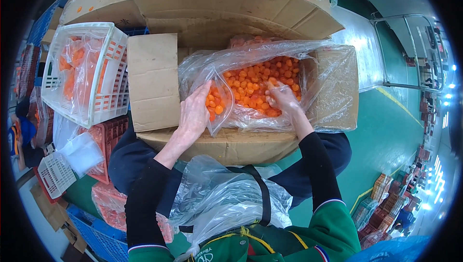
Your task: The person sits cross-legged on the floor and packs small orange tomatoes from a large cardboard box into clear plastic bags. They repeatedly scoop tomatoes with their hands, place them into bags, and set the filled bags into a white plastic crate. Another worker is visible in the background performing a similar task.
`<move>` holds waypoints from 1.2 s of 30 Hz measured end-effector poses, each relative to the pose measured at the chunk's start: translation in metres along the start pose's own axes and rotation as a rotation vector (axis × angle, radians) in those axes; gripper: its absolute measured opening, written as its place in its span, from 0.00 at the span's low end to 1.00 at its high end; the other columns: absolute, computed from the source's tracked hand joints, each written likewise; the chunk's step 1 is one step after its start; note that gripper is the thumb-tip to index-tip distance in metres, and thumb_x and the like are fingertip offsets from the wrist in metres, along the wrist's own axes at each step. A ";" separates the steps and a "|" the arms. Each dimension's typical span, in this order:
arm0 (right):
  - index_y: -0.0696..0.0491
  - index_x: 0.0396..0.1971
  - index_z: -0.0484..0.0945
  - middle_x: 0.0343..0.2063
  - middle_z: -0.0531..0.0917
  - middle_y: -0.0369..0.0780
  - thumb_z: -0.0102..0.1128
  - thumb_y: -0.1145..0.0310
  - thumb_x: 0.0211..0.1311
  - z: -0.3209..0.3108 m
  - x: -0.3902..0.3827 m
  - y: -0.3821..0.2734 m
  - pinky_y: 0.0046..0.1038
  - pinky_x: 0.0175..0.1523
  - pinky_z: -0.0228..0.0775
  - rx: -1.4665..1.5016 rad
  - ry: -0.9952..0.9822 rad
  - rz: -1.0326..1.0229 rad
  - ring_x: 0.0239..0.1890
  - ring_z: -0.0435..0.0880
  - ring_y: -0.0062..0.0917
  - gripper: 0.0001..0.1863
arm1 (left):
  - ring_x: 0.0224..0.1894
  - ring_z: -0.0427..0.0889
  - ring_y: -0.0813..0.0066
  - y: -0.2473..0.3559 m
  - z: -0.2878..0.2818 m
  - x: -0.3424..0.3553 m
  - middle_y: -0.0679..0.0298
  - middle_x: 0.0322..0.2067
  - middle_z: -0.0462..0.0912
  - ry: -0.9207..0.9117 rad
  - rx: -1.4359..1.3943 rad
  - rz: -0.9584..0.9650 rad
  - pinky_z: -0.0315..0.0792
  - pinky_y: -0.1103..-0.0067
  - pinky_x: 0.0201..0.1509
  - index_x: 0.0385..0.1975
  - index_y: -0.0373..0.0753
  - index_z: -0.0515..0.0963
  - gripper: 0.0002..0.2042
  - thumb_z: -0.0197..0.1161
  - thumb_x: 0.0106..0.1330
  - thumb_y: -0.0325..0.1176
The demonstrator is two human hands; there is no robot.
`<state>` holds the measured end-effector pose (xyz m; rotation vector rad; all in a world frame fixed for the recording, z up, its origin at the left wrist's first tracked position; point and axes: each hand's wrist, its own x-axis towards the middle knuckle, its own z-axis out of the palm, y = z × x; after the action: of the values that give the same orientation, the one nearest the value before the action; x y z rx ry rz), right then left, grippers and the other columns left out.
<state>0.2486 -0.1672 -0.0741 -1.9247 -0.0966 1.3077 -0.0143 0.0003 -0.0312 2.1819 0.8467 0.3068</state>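
An open cardboard box [231, 147] stands in front of me, lined with a clear plastic liner [333, 86]. Small round orange pieces [251, 86] fill it; I cannot tell what they are made of. At the box's left side my left hand [194, 111] is closed on the edge of a small clear plastic bag [228, 99]. Some orange pieces lie inside that bag. Over the right part of the pile, my right hand [284, 98] has its fingers curled among the orange pieces, with at least one at the fingertips. Its lower fingers are partly hidden.
A white plastic crate [115, 64] with bagged orange pieces stands left of the box. Red crates [112, 136] and a blue crate [91, 223] sit lower left. Cardboard flaps [153, 81] stick out around the box. A metal trolley [405, 87] stands at right on green floor.
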 end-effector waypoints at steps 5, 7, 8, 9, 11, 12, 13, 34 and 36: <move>0.56 0.57 0.71 0.46 0.78 0.45 0.57 0.62 0.73 -0.001 -0.015 -0.012 0.34 0.53 0.81 0.816 -0.153 0.027 0.46 0.80 0.32 0.19 | 0.56 0.78 0.46 -0.002 0.001 0.000 0.44 0.57 0.77 -0.009 0.023 0.001 0.73 0.62 0.62 0.60 0.30 0.72 0.29 0.50 0.54 0.12; 0.58 0.58 0.70 0.49 0.77 0.48 0.56 0.60 0.73 0.000 -0.013 -0.013 0.40 0.58 0.77 0.965 -0.218 0.052 0.51 0.79 0.36 0.22 | 0.56 0.78 0.46 -0.002 0.001 0.000 0.44 0.57 0.77 -0.006 0.020 0.011 0.73 0.62 0.61 0.60 0.30 0.72 0.29 0.51 0.54 0.12; 0.58 0.59 0.70 0.50 0.77 0.49 0.56 0.59 0.73 0.002 -0.013 -0.014 0.44 0.61 0.76 1.038 -0.252 0.065 0.53 0.79 0.38 0.23 | 0.56 0.78 0.46 -0.002 0.002 0.000 0.44 0.57 0.77 -0.004 0.019 0.015 0.73 0.62 0.61 0.60 0.30 0.72 0.29 0.51 0.54 0.13; 0.58 0.59 0.70 0.51 0.77 0.49 0.55 0.57 0.73 0.004 -0.013 -0.013 0.46 0.62 0.73 1.032 -0.274 0.039 0.55 0.78 0.40 0.24 | 0.55 0.78 0.46 -0.002 0.002 0.000 0.45 0.57 0.77 -0.004 0.019 0.015 0.73 0.62 0.61 0.60 0.30 0.72 0.29 0.51 0.54 0.13; 0.58 0.60 0.69 0.53 0.76 0.51 0.53 0.55 0.74 0.011 -0.016 -0.015 0.50 0.66 0.69 1.017 -0.321 -0.012 0.58 0.76 0.43 0.25 | 0.55 0.79 0.45 -0.002 0.003 0.000 0.45 0.57 0.77 -0.002 0.018 0.012 0.73 0.62 0.61 0.60 0.30 0.72 0.28 0.51 0.54 0.13; 0.58 0.60 0.69 0.55 0.76 0.51 0.52 0.54 0.74 0.016 -0.019 -0.018 0.51 0.66 0.68 1.031 -0.341 -0.006 0.59 0.76 0.44 0.26 | 0.55 0.79 0.46 -0.002 0.002 0.000 0.45 0.57 0.77 -0.005 0.018 0.007 0.74 0.62 0.61 0.60 0.30 0.72 0.28 0.51 0.54 0.13; 0.58 0.61 0.69 0.56 0.75 0.52 0.52 0.54 0.74 0.021 -0.022 -0.019 0.51 0.67 0.67 1.046 -0.361 0.000 0.59 0.76 0.44 0.26 | 0.55 0.79 0.46 -0.001 0.002 0.000 0.45 0.57 0.77 -0.009 0.018 0.002 0.74 0.62 0.61 0.60 0.30 0.72 0.28 0.51 0.54 0.13; 0.57 0.55 0.79 0.57 0.78 0.40 0.52 0.57 0.75 0.126 -0.107 -0.050 0.27 0.62 0.68 0.335 -0.328 -0.393 0.58 0.76 0.27 0.20 | 0.55 0.79 0.46 -0.005 0.003 0.000 0.45 0.55 0.78 0.031 0.000 0.004 0.74 0.63 0.60 0.61 0.33 0.72 0.29 0.49 0.54 0.13; 0.58 0.56 0.78 0.54 0.81 0.41 0.52 0.58 0.75 0.112 -0.083 -0.040 0.28 0.63 0.68 0.118 -0.152 -0.568 0.56 0.78 0.27 0.21 | 0.56 0.78 0.46 -0.001 0.002 0.000 0.45 0.55 0.78 0.021 0.004 -0.005 0.74 0.63 0.60 0.61 0.33 0.72 0.30 0.49 0.54 0.13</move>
<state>0.1333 -0.1159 -0.0038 -1.5373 -0.5848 1.0383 -0.0140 0.0001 -0.0334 2.1836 0.8648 0.3270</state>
